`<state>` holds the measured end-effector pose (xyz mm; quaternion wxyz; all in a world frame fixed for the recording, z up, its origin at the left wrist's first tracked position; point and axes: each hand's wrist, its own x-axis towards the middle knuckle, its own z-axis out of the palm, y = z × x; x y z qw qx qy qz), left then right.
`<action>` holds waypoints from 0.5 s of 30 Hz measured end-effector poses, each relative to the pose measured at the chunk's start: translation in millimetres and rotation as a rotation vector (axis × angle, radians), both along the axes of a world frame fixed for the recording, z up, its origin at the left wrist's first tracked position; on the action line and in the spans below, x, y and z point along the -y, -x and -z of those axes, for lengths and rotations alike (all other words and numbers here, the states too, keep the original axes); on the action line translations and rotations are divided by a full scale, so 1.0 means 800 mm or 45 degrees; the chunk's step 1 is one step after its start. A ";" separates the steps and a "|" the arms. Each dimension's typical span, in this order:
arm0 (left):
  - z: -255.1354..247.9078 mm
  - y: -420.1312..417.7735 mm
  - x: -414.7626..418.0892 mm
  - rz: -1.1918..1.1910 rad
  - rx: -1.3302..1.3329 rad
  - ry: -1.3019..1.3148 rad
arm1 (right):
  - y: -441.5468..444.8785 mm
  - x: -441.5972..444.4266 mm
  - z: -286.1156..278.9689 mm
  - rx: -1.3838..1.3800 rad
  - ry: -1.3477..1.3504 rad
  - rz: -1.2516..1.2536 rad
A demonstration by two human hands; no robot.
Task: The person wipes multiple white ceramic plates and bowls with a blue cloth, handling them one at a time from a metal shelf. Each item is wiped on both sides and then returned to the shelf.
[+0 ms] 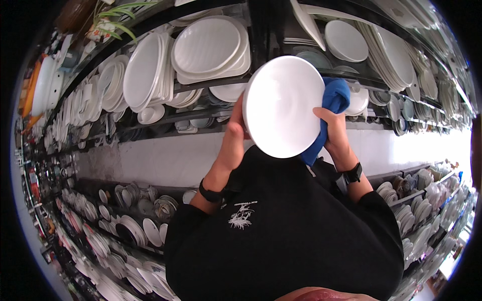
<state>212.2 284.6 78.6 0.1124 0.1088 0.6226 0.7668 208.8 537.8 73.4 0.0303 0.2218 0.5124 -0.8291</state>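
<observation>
A round white bowl (284, 107) is held up in front of my chest, its smooth inside turned towards me. My left hand (235, 133) grips its left side, with most of the fingers hidden behind it. On the opposite side, my right hand (333, 126) has its thumb at the rim and presses a blue cloth (337, 94) against the bowl. The cloth bunches above that hand and hangs down along the bowl's lower right edge.
Ahead, a dark shelf (211, 84) carries stacked white oval plates (207, 45), leaning plates (143, 71) and a small bowl (346, 40). Behind me, more racks hold dishes (131, 229) on both sides. A potted plant (103, 28) stands at the upper left.
</observation>
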 end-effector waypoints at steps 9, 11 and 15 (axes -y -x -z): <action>-0.002 -0.032 0.035 -0.047 -0.043 0.692 | 0.002 0.007 0.016 0.017 -0.292 -0.128; 0.009 -0.043 0.030 -0.060 0.257 0.438 | 0.005 0.017 0.017 -0.029 -0.347 -0.137; 0.033 -0.051 0.036 -0.238 0.388 0.260 | 0.017 0.038 0.014 -0.125 -0.485 -0.200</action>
